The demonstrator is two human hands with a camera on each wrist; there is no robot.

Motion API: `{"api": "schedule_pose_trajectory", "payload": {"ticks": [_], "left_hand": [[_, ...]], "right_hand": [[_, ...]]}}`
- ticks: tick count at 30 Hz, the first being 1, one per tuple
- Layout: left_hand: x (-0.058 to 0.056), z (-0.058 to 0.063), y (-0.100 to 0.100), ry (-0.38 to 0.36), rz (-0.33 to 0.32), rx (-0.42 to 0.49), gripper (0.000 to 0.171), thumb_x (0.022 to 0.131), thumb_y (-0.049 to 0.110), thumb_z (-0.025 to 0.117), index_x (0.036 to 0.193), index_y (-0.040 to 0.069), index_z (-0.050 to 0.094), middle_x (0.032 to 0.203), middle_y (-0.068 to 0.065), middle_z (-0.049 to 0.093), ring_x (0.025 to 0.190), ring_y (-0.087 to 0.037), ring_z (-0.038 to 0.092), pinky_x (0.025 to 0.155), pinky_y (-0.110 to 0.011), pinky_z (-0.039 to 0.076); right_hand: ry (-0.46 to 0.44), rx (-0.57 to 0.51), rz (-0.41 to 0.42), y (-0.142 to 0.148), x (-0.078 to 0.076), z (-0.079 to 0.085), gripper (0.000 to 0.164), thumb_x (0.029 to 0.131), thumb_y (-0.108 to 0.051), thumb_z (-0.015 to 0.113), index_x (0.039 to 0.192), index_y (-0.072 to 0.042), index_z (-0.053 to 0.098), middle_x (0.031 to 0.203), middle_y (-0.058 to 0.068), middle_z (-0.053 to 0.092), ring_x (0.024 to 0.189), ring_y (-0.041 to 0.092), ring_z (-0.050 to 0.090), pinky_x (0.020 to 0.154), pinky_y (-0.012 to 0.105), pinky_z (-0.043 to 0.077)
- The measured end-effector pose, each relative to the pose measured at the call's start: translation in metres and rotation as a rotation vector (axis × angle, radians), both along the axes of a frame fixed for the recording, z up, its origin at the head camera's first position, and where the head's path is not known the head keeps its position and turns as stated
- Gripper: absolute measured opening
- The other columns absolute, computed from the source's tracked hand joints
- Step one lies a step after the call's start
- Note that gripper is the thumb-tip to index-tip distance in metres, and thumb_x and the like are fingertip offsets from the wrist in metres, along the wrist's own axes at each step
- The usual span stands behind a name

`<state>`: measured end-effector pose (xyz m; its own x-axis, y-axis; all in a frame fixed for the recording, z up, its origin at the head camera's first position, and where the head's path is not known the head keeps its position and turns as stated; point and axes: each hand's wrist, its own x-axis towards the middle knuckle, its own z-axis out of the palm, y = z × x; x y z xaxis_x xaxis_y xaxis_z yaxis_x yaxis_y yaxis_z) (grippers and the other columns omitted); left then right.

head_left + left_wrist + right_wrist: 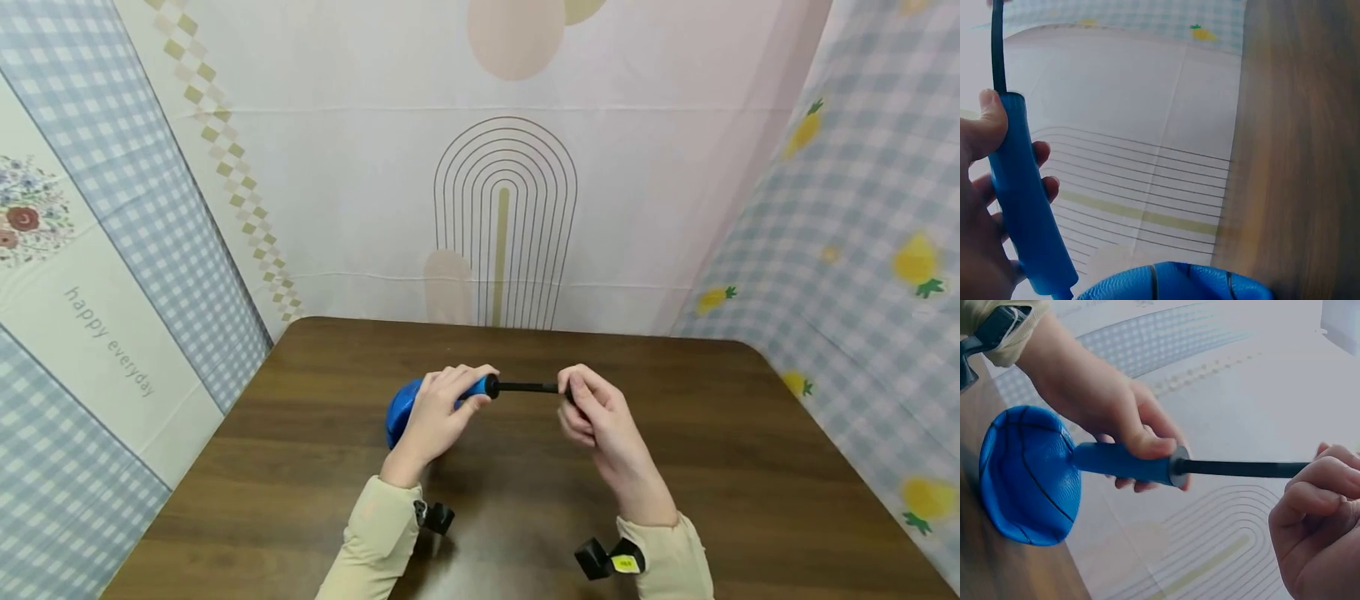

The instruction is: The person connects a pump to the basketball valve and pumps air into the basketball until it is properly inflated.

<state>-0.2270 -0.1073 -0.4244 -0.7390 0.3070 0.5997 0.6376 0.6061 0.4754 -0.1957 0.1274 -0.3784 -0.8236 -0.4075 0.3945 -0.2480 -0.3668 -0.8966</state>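
Observation:
A blue hand pump (pixel 1125 464) joins a partly deflated blue ball (pixel 1030 476) with black lines. My left hand (pixel 438 412) grips the pump's barrel, thumb on one side and fingers curled round the other, as the left wrist view shows. Out of the barrel's end runs a long black rod (pixel 528 387). My right hand (pixel 603 421) holds the rod's far end, and its fingers mostly hide the handle there. In the left wrist view, the dented ball (pixel 1175 282) sits below the barrel's lower end. Pump and ball are held above the table.
Beneath the hands spreads a brown wooden table (pixel 300 500) with rounded far corners. A patterned white cloth (pixel 360 192) hangs behind it, with checked cloths (pixel 847 292) at the sides. Each wrist carries a small black camera (pixel 592 558).

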Motion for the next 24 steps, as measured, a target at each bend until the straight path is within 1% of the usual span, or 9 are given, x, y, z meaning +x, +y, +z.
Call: {"api": "schedule_pose_trajectory", "payload": {"ticks": [2, 4, 9, 11, 14, 17, 20, 22, 24], "left_hand": [[0.002, 0.0, 0.006, 0.012, -0.008, 0.02, 0.033, 0.092, 0.03, 0.062, 0.124, 0.024, 0.062, 0.103, 0.006, 0.067, 0.096, -0.013, 0.058, 0.09, -0.042, 0.042], [0.005, 0.0, 0.015, 0.019, -0.034, 0.043, 0.032, 0.093, 0.031, 0.061, 0.123, 0.022, 0.063, 0.102, 0.004, 0.068, 0.096, -0.014, 0.059, 0.087, -0.041, 0.042], [0.013, -0.003, 0.034, -0.007, -0.123, 0.069, 0.041, 0.097, 0.04, 0.048, 0.127, 0.016, 0.061, 0.105, -0.001, 0.068, 0.096, -0.016, 0.059, 0.086, -0.037, 0.043], [0.013, -0.002, 0.035, 0.009, -0.12, 0.051, 0.046, 0.096, 0.046, 0.043, 0.128, 0.017, 0.06, 0.106, 0.0, 0.067, 0.097, -0.015, 0.059, 0.087, -0.037, 0.042], [0.011, 0.001, 0.029, 0.05, -0.1, 0.012, 0.05, 0.096, 0.052, 0.038, 0.128, 0.02, 0.061, 0.107, 0.003, 0.067, 0.098, -0.015, 0.06, 0.087, -0.039, 0.042], [0.005, 0.002, 0.018, 0.049, -0.081, -0.015, 0.048, 0.096, 0.052, 0.039, 0.128, 0.024, 0.06, 0.108, 0.005, 0.067, 0.1, -0.014, 0.06, 0.089, -0.041, 0.043], [0.0, 0.0, 0.007, 0.014, -0.058, -0.009, 0.041, 0.096, 0.047, 0.045, 0.128, 0.027, 0.06, 0.109, 0.007, 0.067, 0.1, -0.013, 0.059, 0.093, -0.044, 0.042], [-0.001, -0.001, 0.003, 0.001, -0.042, 0.006, 0.038, 0.095, 0.043, 0.049, 0.127, 0.027, 0.06, 0.108, 0.007, 0.067, 0.1, -0.012, 0.059, 0.095, -0.045, 0.042], [-0.001, -0.001, 0.002, 0.005, -0.039, 0.022, 0.036, 0.094, 0.04, 0.053, 0.126, 0.026, 0.061, 0.107, 0.006, 0.068, 0.098, -0.013, 0.059, 0.093, -0.045, 0.042]], "right_hand": [[-0.009, -0.011, 0.015, -0.004, -0.002, -0.003, 0.023, 0.107, -0.021, 0.034, 0.095, -0.01, 0.051, 0.052, -0.002, 0.024, 0.04, 0.013, 0.017, 0.04, 0.035, 0.008], [-0.035, 0.002, 0.018, -0.009, -0.005, -0.008, 0.024, 0.107, -0.023, 0.035, 0.094, -0.008, 0.049, 0.052, -0.006, 0.028, 0.04, 0.009, 0.021, 0.041, 0.036, 0.008], [-0.092, 0.103, 0.016, -0.017, -0.008, -0.019, 0.024, 0.106, -0.025, 0.037, 0.092, -0.01, 0.051, 0.054, -0.009, 0.034, 0.043, 0.006, 0.026, 0.042, 0.035, 0.011], [-0.115, 0.142, 0.006, -0.018, -0.009, -0.019, 0.023, 0.106, -0.026, 0.039, 0.092, -0.013, 0.052, 0.054, -0.009, 0.034, 0.043, 0.005, 0.026, 0.042, 0.033, 0.012], [-0.134, 0.195, -0.021, -0.016, -0.007, -0.015, 0.022, 0.105, -0.028, 0.041, 0.093, -0.014, 0.054, 0.055, -0.01, 0.035, 0.044, 0.003, 0.028, 0.041, 0.027, 0.018], [-0.105, 0.195, -0.041, -0.01, -0.004, -0.008, 0.022, 0.105, -0.028, 0.042, 0.094, -0.014, 0.055, 0.056, -0.009, 0.035, 0.044, 0.005, 0.027, 0.041, 0.024, 0.02], [-0.023, 0.138, -0.053, -0.003, 0.001, 0.0, 0.022, 0.106, -0.024, 0.039, 0.095, -0.014, 0.055, 0.054, -0.006, 0.03, 0.042, 0.01, 0.021, 0.04, 0.029, 0.015], [0.022, 0.086, -0.033, 0.0, 0.003, 0.003, 0.023, 0.107, -0.02, 0.036, 0.095, -0.015, 0.055, 0.053, -0.003, 0.027, 0.042, 0.014, 0.017, 0.04, 0.032, 0.013], [0.041, 0.043, 0.003, 0.0, 0.003, 0.002, 0.024, 0.107, -0.018, 0.033, 0.095, -0.015, 0.054, 0.053, -0.001, 0.025, 0.041, 0.015, 0.016, 0.039, 0.033, 0.011]]}}
